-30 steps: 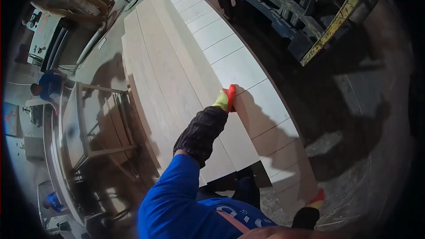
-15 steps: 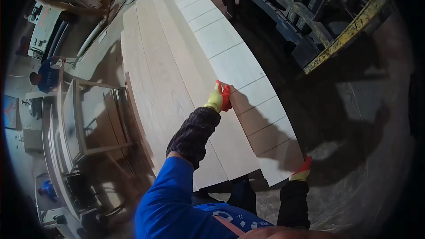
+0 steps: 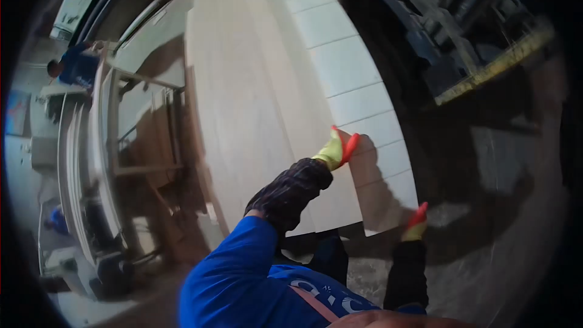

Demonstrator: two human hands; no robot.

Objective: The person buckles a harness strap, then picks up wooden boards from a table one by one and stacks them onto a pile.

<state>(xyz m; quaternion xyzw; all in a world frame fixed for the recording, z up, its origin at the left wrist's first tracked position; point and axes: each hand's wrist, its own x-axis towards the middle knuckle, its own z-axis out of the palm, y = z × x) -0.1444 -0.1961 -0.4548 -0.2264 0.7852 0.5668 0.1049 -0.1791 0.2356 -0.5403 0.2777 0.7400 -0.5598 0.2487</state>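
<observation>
A long pale plank (image 3: 352,94) with dark crosswise lines lies along the right side of several smooth wooden planks (image 3: 249,85). My left hand (image 3: 340,149), in a yellow glove with red fingers, is closed at the inner long edge of the lined plank, thumb and fingers pinching there. At the plank's outer edge, close to its near corner, my right hand (image 3: 416,223) grips in a matching glove. Its fingertips are partly hidden. The near end of the lined plank sticks out a little past the smooth ones.
A dark machine frame with a yellow bar (image 3: 495,64) stands at the upper right. To the left are a wooden frame rack (image 3: 146,170) and stacked boards (image 3: 76,164). A person in blue (image 3: 79,67) works behind the rack. Concrete floor (image 3: 376,273) shows near my feet.
The view has shifted and blurred. My left hand has come nearer to the close end of the lined plank. My right hand stays by the near corner.
</observation>
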